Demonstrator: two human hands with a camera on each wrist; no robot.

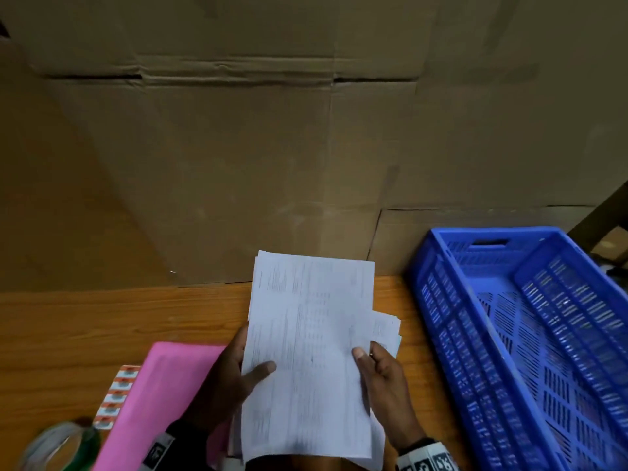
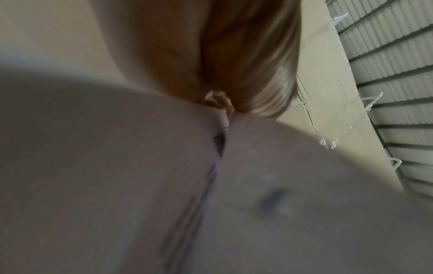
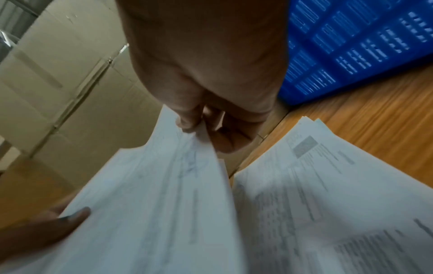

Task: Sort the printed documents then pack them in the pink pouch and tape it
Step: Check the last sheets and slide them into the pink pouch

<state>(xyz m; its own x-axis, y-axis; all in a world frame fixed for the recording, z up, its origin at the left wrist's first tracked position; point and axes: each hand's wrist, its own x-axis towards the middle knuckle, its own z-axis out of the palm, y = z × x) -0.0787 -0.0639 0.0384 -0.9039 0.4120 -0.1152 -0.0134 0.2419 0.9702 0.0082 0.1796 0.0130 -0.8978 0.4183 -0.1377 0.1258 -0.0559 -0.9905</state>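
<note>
Head view: both hands, left (image 1: 224, 379) & right (image 1: 384, 379), grip printed documents (image 1: 306, 351) over wood table (image 1: 102, 321), cardboard wall (image 1: 238, 147) behind.

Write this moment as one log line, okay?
step: sorting | both hands grip printed documents | left hand | right hand | pink pouch on table, unpacked

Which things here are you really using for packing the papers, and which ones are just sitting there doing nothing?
For the job:
- white printed paper sheets, held by the left hand and right hand
- flat pink plastic pouch
- clear tape roll

Just lying about:
- blue slotted plastic crate
- brown cardboard boxes
- strip of small orange-and-white labels
</note>
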